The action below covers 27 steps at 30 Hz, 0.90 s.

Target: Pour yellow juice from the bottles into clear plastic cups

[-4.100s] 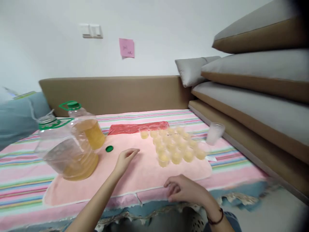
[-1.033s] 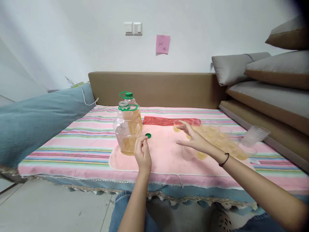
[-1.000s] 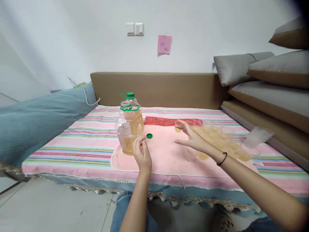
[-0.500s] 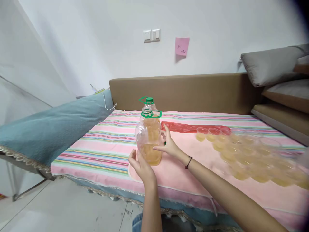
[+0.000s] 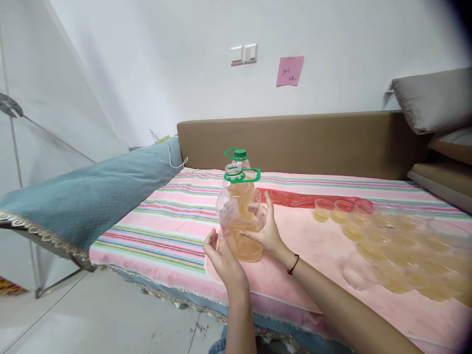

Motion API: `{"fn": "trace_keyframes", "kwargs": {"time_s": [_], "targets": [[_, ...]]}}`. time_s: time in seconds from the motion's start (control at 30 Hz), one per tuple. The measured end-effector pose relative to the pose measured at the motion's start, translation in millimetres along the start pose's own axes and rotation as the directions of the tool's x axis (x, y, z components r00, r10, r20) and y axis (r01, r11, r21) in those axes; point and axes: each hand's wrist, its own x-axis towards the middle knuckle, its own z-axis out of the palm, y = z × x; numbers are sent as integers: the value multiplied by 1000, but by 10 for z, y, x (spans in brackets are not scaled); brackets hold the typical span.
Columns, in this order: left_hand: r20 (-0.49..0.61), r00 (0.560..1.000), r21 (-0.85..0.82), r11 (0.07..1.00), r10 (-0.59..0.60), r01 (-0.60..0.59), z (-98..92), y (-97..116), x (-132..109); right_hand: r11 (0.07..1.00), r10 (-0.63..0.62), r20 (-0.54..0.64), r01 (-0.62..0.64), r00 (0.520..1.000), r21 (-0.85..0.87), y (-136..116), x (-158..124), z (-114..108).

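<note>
An uncapped clear plastic jug (image 5: 239, 236) with a green ring handle stands upright on the pink cloth, part filled with yellowish liquid. My right hand (image 5: 271, 233) is around its right side, thumb across the front and some fingers seen through the plastic behind. My left hand (image 5: 224, 258) is beside the jug's lower left, fingers loosely bent and apart; whether it touches the jug I cannot tell. Directly behind stands a second jug (image 5: 240, 154) with a green cap, mostly hidden by the first.
Many clear cups (image 5: 387, 241) of yellowish liquid crowd the right side, blurred. Behind them lies a red plastic bag (image 5: 287, 198). The striped cloth (image 5: 158, 231) covers the seat, with a brown backrest (image 5: 287, 140) behind and cushions (image 5: 435, 101) at the right.
The view has swung slightly left, shifting everything rightward. A small green object at my right palm no longer shows. Both hands stay about the same jug.
</note>
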Motion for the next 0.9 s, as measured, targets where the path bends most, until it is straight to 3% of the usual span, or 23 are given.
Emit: {"fn": "trace_keyframes", "kwargs": {"time_s": [0.1, 0.17, 0.27, 0.37, 0.47, 0.57, 0.7, 0.77, 0.8, 0.9], "targets": [[64, 998, -12, 999, 30, -29, 20, 45, -37, 999, -30, -7, 30, 1000, -12, -203, -53, -209], [171, 984, -34, 998, 52, -47, 49, 68, -66, 999, -32, -19, 32, 999, -19, -391, -120, -418], [435, 896, -63, 996, 86, -65, 124, 82, -162, 1000, 5, -39, -6, 999, -22, -704, -302, -805], [708, 699, -120, 993, 94, -12, 211, 82, -377, 997, 48, -56, -51, 997, -65, -967, -596, -1246], [887, 457, -130, 986, 68, 106, 273, 73, -694, 978, 139, -79, -149, 987, -143, -1149, -964, -1707], [982, 187, -45, 966, -4, 255, 310, 35, -1029, 940, 196, -130, -224, 972, -258, -1302, -1339, -2134], [987, -140, 129, 895, -75, 427, 360, -76, -1440, 852, 205, -204, -277, 957, -443, -1486, -1804, -2584], [969, -236, 185, 854, -76, 486, 384, -143, -1639, 795, 217, -234, -310, 948, -521, -1532, -2027, -2750], [963, -260, 198, 837, -70, 510, 394, -176, -1738, 766, 227, -249, -331, 941, -551, -1541, -2133, -2816], [961, -262, 229, 781, -86, 581, 410, -267, -2017, 700, 247, -290, -377, 925, -606, -1546, -2390, -2933]]}}
